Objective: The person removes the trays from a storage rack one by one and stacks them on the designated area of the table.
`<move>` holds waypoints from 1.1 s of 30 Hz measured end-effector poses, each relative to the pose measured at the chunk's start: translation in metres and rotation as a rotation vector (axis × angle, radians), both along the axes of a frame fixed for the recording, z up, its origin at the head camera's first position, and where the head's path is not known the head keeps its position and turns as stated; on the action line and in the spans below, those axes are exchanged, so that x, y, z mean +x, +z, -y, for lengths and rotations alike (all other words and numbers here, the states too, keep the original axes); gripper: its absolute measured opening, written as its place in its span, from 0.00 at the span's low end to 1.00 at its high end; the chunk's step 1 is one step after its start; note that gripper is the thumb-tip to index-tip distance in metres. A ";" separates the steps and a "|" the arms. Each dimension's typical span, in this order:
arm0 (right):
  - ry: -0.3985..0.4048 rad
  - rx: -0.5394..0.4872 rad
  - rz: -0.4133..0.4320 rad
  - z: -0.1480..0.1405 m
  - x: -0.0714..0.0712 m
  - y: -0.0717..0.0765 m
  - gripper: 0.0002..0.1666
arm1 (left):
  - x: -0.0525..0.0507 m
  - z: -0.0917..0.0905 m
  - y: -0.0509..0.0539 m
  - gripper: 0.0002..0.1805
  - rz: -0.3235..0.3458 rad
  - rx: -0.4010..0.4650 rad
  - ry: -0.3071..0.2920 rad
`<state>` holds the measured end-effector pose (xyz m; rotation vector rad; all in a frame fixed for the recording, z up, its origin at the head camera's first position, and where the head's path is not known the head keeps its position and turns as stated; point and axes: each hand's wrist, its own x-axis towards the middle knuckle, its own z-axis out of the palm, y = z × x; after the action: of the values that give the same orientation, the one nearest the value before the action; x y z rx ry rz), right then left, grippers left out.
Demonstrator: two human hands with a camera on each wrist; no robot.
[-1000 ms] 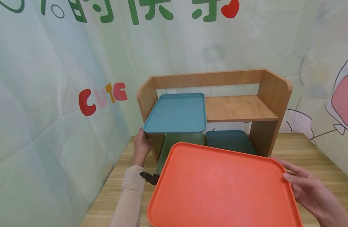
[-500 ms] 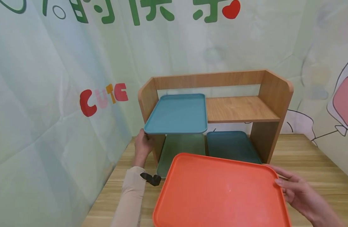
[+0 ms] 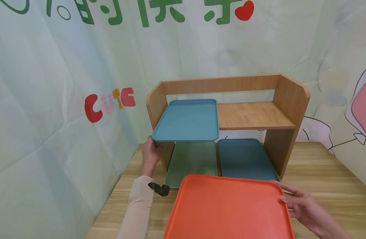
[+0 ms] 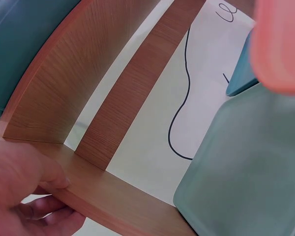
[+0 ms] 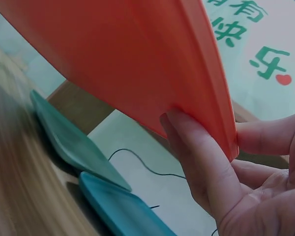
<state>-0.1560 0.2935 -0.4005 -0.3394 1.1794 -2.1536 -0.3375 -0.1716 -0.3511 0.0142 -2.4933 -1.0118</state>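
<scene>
Grained tabletop (image 3: 329, 166); right grip (image 3: 302, 205) pinches smooth orange tray (image 3: 230, 210), corners rounded.

The head view looks forward and down; both wrist views, closer in, share the orange tray (image 3: 230, 209).

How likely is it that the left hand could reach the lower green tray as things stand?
Probably yes, once the left hand lets go of the shelf: the green tray lies close by, its front left corner uncovered.

Behind the front tray (image 3: 227, 209), a shelf (image 3: 251, 114) is standing on the table (image 3: 329, 172), its upper tray (image 3: 187, 121) lying above the lower left tray (image 3: 193, 161), the lower right tray (image 3: 245, 159) alongside.
</scene>
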 end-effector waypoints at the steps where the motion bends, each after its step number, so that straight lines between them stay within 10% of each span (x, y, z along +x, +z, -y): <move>1: 0.001 0.005 -0.005 0.001 -0.001 -0.002 0.30 | 0.000 0.000 0.000 0.09 0.003 0.003 0.000; 33: 0.002 0.130 0.034 0.015 -0.016 -0.040 0.22 | -0.002 0.001 -0.005 0.06 -0.058 -0.028 0.002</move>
<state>-0.1720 0.2780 -0.4406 -0.2459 1.2916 -2.0608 -0.3393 -0.1722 -0.3558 -0.0214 -2.4536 -0.9631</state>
